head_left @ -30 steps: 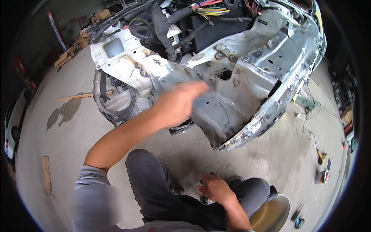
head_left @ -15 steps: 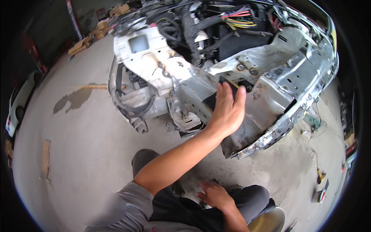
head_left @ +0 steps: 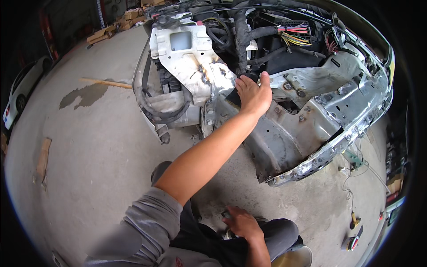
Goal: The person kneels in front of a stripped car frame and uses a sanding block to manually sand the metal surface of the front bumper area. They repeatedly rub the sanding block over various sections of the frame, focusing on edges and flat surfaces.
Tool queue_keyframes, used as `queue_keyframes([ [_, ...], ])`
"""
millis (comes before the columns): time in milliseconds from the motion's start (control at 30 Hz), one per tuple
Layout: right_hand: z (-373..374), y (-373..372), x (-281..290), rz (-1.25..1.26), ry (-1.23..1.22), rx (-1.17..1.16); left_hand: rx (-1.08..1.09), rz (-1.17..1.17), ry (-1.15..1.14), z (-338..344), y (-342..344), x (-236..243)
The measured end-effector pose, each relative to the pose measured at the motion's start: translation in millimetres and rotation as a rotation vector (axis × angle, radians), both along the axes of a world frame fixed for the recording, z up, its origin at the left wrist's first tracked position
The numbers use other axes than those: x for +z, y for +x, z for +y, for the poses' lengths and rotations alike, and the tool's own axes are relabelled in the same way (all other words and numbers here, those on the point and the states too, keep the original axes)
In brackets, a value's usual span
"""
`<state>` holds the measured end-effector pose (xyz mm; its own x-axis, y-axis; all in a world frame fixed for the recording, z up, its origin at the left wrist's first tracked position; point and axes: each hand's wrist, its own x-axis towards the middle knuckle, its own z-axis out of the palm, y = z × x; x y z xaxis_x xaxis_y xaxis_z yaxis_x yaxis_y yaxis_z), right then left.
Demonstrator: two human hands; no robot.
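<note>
The stripped front end of a car body [head_left: 284,147] fills the upper middle, with bare, dented grey metal, weld marks and bolts. My left hand [head_left: 253,91] reaches out onto the inner metal beside a pale bracket [head_left: 182,58] with a square opening. Its fingers are stretched out and its thumb is apart; the surface under the fingertips is dark and partly hidden. Low in the view, beside my bent knee, my right hand [head_left: 243,224] has its fingers curled at a small dark object that I cannot make out. Beyond my left hand are bundled coloured wires [head_left: 293,35].
A yellow power tool [head_left: 354,220] with a cord and a small dark item with red and white [head_left: 353,241] lie on the floor [head_left: 98,151] at right. Cardboard [head_left: 43,158], a wooden strip [head_left: 104,82] and a white car [head_left: 22,89] are at left, boxes [head_left: 102,35] at the back.
My left hand has reached farther forward and up along the metal, its fingers now stretched out. The view has shifted, so the car appears farther right. My right hand remains low by my knee.
</note>
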<state>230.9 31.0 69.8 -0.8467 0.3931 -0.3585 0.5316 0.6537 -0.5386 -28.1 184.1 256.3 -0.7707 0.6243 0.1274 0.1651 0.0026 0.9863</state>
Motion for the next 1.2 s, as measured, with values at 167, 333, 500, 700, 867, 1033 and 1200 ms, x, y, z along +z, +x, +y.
queue_keyframes([
  [167,-1.7,-0.5,-0.8,-0.030,0.010,0.000,-0.166,0.031,-0.049,-23.2,25.2,-5.7],
  [333,-5.7,-0.7,0.2,0.029,0.036,-0.030,-0.115,0.043,-0.062,-14.2,8.3,-1.9],
  [500,-4.7,1.6,-3.8,0.037,0.032,0.011,-0.115,0.083,-0.017,-8.9,18.6,-9.2],
  [700,-3.9,3.6,4.2,0.020,0.051,-0.017,-0.184,0.017,-0.104,-20.4,36.0,6.4],
  [867,-4.6,-4.0,4.6,0.021,0.050,-0.002,-0.530,0.098,-0.171,-62.4,92.2,27.9],
  [1033,-4.4,-4.0,3.6,0.048,0.047,0.006,-0.563,0.118,-0.128,-68.2,91.8,18.6],
  [1200,-3.5,6.6,-3.6,0.045,0.032,-0.012,-0.237,0.058,-0.061,-25.8,49.6,0.3],
])
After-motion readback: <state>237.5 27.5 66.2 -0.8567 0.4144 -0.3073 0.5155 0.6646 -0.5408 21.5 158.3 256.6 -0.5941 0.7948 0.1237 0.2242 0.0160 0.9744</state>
